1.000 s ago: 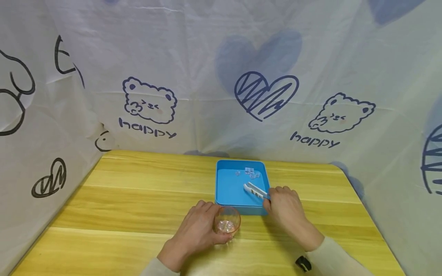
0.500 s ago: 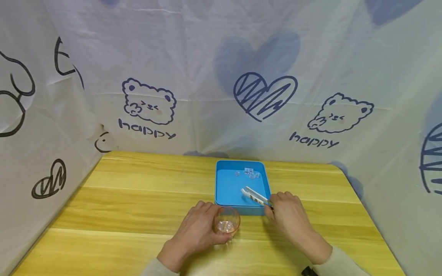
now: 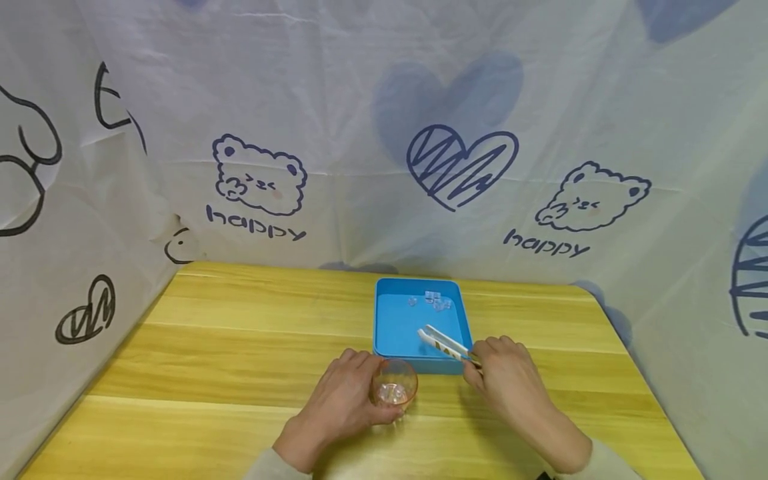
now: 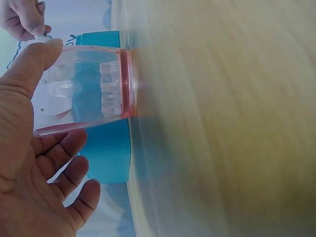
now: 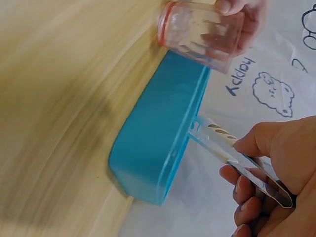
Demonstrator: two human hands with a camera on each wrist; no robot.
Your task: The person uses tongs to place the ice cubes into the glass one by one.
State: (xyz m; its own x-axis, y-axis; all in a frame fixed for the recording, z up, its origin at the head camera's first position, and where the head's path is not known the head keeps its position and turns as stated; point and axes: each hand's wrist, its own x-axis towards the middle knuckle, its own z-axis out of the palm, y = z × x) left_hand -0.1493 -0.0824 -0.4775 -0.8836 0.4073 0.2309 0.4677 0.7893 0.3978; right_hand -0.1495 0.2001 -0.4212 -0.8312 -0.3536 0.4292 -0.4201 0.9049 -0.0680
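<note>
My left hand (image 3: 342,400) grips a clear plastic cup (image 3: 410,379) with an orange-red edge, thumb on one side and fingers on the other. The cup stands upright on the table, and clear ice-like pieces (image 4: 110,89) lie at its bottom. My right hand (image 3: 507,377) holds small tongs (image 5: 224,133) with white, patterned tips and a metal bend. Their tips are over the near part of a blue tray (image 3: 420,366). A clear piece seems to sit at the tips in the right wrist view, partly hidden by the tray's rim. Several clear pieces (image 3: 433,297) lie at the tray's far end.
The tray stands just beyond the cup on a yellow wood-grain table (image 3: 240,347). A white cloth (image 3: 360,167) with hearts, bears and lettering hangs behind the table and along its sides.
My right hand has drawn back towards me and slightly right, and the tongs' tips have shifted nearer and a little left over the tray. The left hand and cup stay in place.
</note>
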